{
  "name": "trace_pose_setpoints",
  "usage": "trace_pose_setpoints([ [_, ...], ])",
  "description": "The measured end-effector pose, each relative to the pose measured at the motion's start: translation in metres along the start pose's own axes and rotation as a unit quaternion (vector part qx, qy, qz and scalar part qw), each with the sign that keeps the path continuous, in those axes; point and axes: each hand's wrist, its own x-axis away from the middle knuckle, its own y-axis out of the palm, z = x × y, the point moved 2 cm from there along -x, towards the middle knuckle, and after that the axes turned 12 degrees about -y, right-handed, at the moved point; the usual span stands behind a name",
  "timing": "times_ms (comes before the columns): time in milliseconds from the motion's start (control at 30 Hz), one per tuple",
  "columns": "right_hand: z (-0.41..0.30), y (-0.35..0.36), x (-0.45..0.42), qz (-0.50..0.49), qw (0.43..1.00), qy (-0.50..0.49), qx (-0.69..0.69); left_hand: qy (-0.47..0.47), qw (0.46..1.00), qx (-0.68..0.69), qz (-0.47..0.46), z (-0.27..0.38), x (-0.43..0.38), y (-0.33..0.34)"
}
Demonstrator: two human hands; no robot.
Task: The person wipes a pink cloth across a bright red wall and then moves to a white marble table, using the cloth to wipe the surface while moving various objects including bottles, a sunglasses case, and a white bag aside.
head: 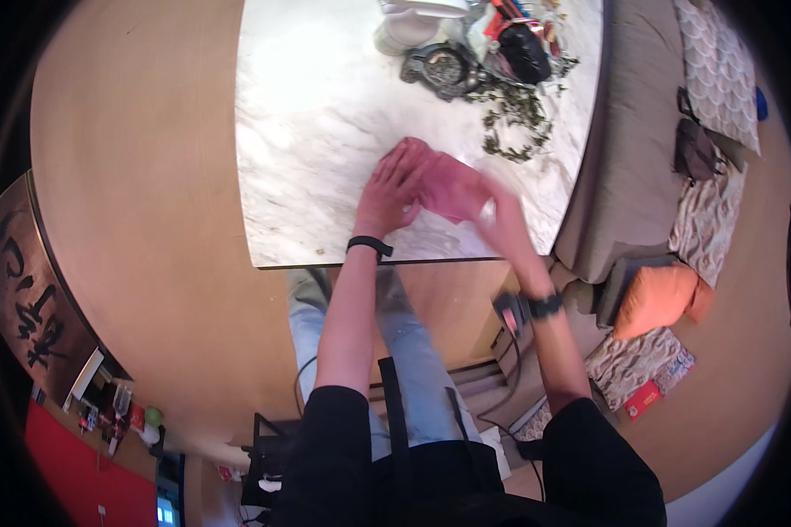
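A folded pink cloth (451,184) lies on the white marble-patterned tabletop (303,165), close to its near edge. My left hand (390,188) holds the cloth's left end down, fingers laid over it and thumb at its near side. At the right end of the cloth is my right hand (506,214), blurred by motion. Its fingers touch or nearly touch the cloth; whether they pinch it is hard to see. A small white patch shows beside the right fingers, too blurred to name.
A dark ornate dish (441,68), a leafy garland (517,125), white containers (412,26) and a black bundle (524,53) occupy the table's far right. A grey sofa (633,145) runs along the right side, with an orange cushion (656,300). A cable (517,369) hangs beside my right arm.
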Motion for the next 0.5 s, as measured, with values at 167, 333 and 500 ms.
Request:
trace_pose_setpoints([
  [167,0.019,-0.068,0.320,-0.415,0.865,0.249,-0.135,0.004,1.000,-0.019,-0.013,0.008,-0.005,0.008],
  [333,-0.057,-0.059,0.584,-0.196,0.832,0.405,-0.324,-0.047,0.981,-0.162,-0.092,0.028,-0.014,-0.001],
  [500,-0.103,0.003,0.666,-0.010,0.779,0.496,-0.385,-0.117,0.986,-0.114,0.042,0.067,0.006,-0.045],
])
